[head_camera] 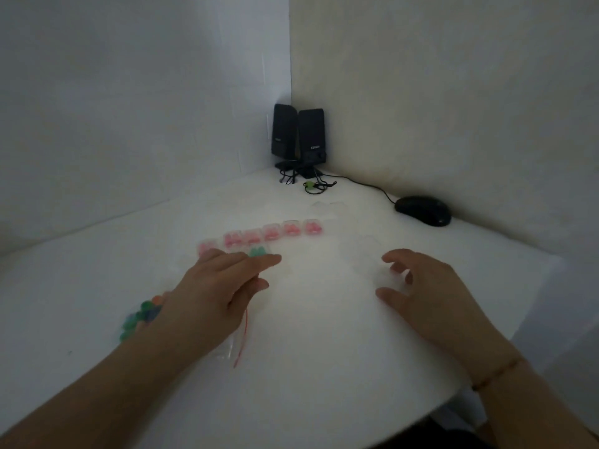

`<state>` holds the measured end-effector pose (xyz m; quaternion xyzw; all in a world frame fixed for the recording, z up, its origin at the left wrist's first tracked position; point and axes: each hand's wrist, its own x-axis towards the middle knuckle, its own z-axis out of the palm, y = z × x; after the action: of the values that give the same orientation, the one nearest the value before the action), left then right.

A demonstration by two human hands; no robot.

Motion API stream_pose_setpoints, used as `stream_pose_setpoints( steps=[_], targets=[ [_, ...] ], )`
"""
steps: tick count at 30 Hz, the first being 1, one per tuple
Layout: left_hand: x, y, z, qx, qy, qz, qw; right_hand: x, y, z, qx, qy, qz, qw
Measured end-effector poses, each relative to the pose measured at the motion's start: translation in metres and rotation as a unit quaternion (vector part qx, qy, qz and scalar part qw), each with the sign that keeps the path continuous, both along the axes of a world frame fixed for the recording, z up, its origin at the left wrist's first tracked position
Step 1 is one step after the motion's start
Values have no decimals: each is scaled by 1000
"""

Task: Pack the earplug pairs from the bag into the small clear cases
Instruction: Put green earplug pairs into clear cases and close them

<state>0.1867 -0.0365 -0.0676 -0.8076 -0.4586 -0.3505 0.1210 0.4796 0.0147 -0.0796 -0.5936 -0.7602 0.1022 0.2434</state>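
left hand (223,283) reaches fingers-straight toward a green-filled case (259,251) at 12 o'clock, below the pink-filled cases (272,234). right hand (418,286) hovers, fingers loosely curled (holding nothing); bag (142,315) lies at 9 o'clock.

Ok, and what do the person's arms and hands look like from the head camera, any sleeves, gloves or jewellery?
Both forearms are bare, with no sleeves in view and no gloves. The left hand shows no rings or bands. The right hand is also ringless, but its wrist carries a thin reddish-brown cord bracelet. No watch or markings show.
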Motion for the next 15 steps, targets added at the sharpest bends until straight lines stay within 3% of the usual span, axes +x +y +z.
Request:
stream_pose_setpoints(
  steps=[4,7,8,10,12,15],
  targets=[
    [5,-2,0,20,-89,-7,996,-13,-12,20,39,57,87,994],
    [4,-3,5,-68,-268,-55,959,-43,-20,47,42,118,203,971],
    [1,-1,7,-128,-340,-93,927,-57,-20,56,44,127,235,963],
    [-8,2,15,-263,-477,-143,826,-88,-16,71,62,129,282,949],
    [-18,4,21,-365,-555,-171,728,-121,-9,82,77,142,313,936],
    [-37,5,23,-390,-628,-201,643,-162,4,86,87,174,355,914]
  ],
)
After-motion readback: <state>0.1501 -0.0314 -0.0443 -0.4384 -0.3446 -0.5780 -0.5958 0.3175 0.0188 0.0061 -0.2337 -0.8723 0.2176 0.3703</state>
